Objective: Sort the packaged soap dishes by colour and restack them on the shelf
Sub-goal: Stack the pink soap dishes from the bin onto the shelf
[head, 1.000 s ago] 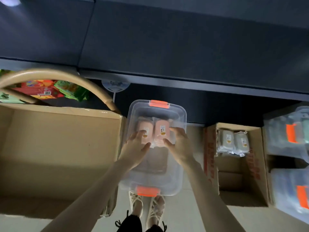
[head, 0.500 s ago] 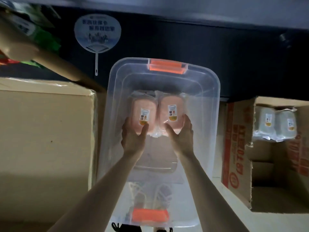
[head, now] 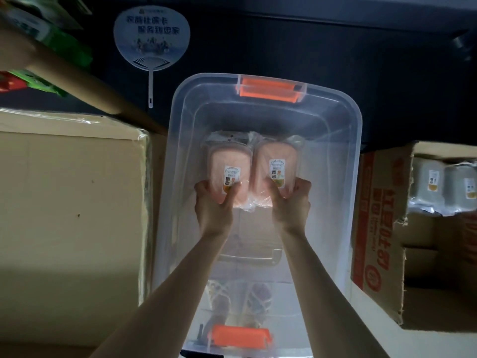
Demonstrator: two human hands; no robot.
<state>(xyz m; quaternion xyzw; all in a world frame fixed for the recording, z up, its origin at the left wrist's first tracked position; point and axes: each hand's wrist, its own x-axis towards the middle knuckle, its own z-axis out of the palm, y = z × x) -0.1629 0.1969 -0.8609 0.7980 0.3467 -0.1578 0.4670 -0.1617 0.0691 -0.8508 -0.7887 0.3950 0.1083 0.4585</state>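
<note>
we lean over the clear bin (head: 346, 161), the open carton (head: 376, 228) of pale grey packs (head: 433, 187) just to its right. inside the bin, toward its far end, the left pink soap dish (head: 227, 161) and right pink soap dish (head: 271, 156) sit side by side. half a second ago our palms only pressed their near ends; now the left hand (head: 214, 205) and right hand (head: 293, 202) each have fingers (head: 201, 187) curled round one pack, so the pink pair looks ready to lift out.

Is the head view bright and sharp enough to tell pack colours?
Head view: dim, background nearly black; the two pink packs in the clear bin read clearly; left hand and right hand are sharp; grey packs in the carton look softer.
</note>
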